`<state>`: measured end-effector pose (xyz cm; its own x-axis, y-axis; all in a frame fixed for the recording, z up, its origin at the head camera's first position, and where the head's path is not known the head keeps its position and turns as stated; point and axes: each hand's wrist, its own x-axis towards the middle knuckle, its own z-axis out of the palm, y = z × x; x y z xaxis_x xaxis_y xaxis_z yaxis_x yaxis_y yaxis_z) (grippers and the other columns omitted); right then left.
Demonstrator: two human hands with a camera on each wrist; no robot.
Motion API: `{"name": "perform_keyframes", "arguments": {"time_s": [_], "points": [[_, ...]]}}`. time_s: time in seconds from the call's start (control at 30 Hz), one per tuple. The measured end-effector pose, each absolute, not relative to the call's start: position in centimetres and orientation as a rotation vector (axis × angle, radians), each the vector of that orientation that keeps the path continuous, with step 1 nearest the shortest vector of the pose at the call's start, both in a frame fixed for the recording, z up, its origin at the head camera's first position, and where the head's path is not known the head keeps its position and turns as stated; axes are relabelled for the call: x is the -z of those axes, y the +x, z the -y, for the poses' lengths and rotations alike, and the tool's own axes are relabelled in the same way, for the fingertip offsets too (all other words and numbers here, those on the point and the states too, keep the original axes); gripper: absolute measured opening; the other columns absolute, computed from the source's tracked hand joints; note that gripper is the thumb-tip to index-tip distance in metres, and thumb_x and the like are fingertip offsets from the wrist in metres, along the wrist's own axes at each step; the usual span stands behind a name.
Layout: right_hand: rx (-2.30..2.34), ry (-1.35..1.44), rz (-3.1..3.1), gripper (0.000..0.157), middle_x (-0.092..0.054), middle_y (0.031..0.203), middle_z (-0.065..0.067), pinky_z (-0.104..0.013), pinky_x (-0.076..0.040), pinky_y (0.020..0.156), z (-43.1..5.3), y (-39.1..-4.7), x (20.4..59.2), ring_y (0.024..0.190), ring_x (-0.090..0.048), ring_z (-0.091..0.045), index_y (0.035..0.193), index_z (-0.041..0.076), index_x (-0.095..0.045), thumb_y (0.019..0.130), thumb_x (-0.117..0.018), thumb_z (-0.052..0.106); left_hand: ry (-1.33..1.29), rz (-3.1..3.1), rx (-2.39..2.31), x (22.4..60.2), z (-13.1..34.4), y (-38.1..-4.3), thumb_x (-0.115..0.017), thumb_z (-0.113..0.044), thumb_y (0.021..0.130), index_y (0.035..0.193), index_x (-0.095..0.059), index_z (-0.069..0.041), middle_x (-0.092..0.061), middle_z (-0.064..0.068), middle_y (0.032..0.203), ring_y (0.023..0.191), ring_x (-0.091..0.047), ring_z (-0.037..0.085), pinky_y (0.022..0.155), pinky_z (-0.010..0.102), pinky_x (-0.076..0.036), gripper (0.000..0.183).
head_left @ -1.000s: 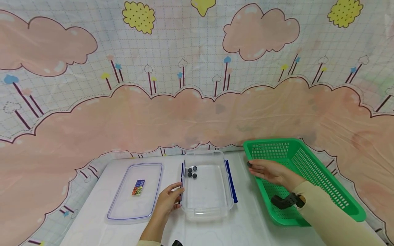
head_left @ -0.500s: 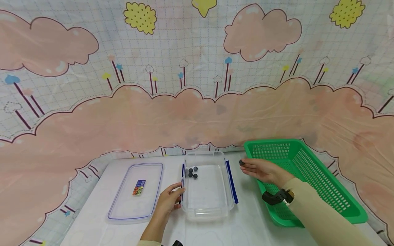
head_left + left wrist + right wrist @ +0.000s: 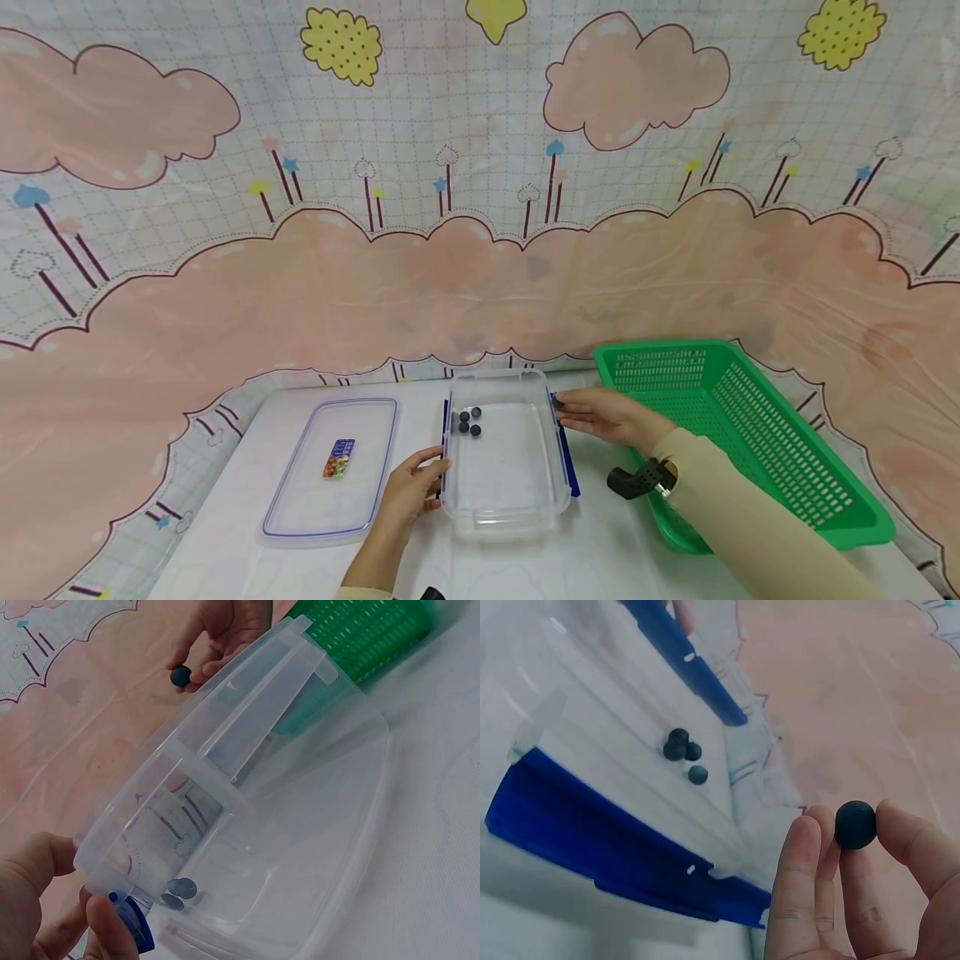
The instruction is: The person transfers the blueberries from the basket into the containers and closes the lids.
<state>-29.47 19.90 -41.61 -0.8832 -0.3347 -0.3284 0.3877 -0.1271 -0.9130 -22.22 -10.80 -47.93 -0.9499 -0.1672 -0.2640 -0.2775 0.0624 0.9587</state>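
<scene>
A small dark ball (image 3: 855, 825) is pinched between the thumb and fingertips of my right hand (image 3: 611, 417). That hand hovers at the right rim of a clear plastic box (image 3: 510, 479). Several similar dark balls (image 3: 464, 422) lie inside, grouped toward the box's left wall. My left hand (image 3: 411, 483) grips the left side of the box, its thumb at the rim and its fingers around a blue latch (image 3: 135, 924). Another blue latch (image 3: 622, 847) hangs down along the box's right side.
A green perforated basket (image 3: 750, 450) stands to the right, partly behind my right forearm. Left of the box, a clear lid (image 3: 300, 500) with a blue rim and a colourful label lies on the white table (image 3: 225, 533). A patterned cloth (image 3: 480, 292) hangs behind.
My right hand has moved left from above the green basket to the box's right rim, carrying the ball. The left hand, the box and the balls in it stay put.
</scene>
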Motion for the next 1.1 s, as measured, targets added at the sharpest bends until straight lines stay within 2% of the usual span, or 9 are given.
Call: {"name": "perform_keyframes", "arguments": {"time_s": [0.2, 0.43, 0.57, 0.8, 1.1], "points": [[2.049, 0.101, -1.677, 0.01, -0.07, 0.09, -0.005, -0.025, -0.058, 0.081, -18.4, -29.6, 41.5, 0.088, -0.068, -0.016, 0.102, 0.003, -0.067, 0.098, -0.058, 0.007, -0.467, -2.227, -2.04, 47.9, 10.8, -22.2, -0.071, -0.023, 0.089, 0.128, -0.063, -0.007, -0.058, 0.004, 0.086, 0.071, -0.052, 0.013, 0.053, 0.022, -0.051, 0.043], [2.049, 0.135, -1.633, 0.018, -0.07, 0.092, -0.007, -0.026, -0.058, 0.082, -17.0, -30.0, 41.1, 0.088, -0.068, -0.017, 0.113, -0.002, -0.061, 0.098, -0.058, 0.008, -0.461, -2.224, -2.057, 47.8, 10.7, -22.1, -0.071, -0.021, 0.088, 0.127, -0.064, -0.005, -0.058, 0.003, 0.085, 0.07, -0.051, 0.013, 0.052, 0.022, -0.05, 0.043], [2.047, 0.144, -1.616, 0.015, -0.068, 0.092, -0.007, -0.026, -0.057, 0.083, -16.3, -30.3, 41.2, 0.089, -0.067, -0.017, 0.111, 0.0, -0.061, 0.098, -0.057, 0.007, -0.458, -2.225, -2.063, 47.9, 10.7, -22.1, -0.071, -0.021, 0.088, 0.127, -0.063, -0.005, -0.057, 0.003, 0.084, 0.07, -0.051, 0.013, 0.052, 0.021, -0.05, 0.043], [2.066, 0.195, -1.603, 0.009, -0.07, 0.095, -0.011, -0.027, -0.058, 0.083, -14.9, -31.1, 41.7, 0.084, -0.068, -0.017, 0.097, 0.003, -0.068, 0.097, -0.059, 0.004, -0.455, -2.22, -2.063, 48.0, 10.8, -22.1, -0.07, -0.021, 0.089, 0.128, -0.063, -0.005, -0.057, 0.002, 0.084, 0.07, -0.051, 0.013, 0.053, 0.021, -0.05, 0.043], [2.092, 0.248, -1.649, 0.02, -0.07, 0.092, -0.011, -0.027, -0.059, 0.08, -12.5, -31.8, 42.3, 0.082, -0.068, -0.017, 0.113, -0.005, -0.065, 0.095, -0.061, 0.003, -0.445, -2.213, -2.06, 47.8, 10.8, -22.1, -0.07, -0.023, 0.089, 0.129, -0.062, -0.005, -0.058, 0.002, 0.084, 0.071, -0.051, 0.013, 0.053, 0.022, -0.05, 0.044]]}}
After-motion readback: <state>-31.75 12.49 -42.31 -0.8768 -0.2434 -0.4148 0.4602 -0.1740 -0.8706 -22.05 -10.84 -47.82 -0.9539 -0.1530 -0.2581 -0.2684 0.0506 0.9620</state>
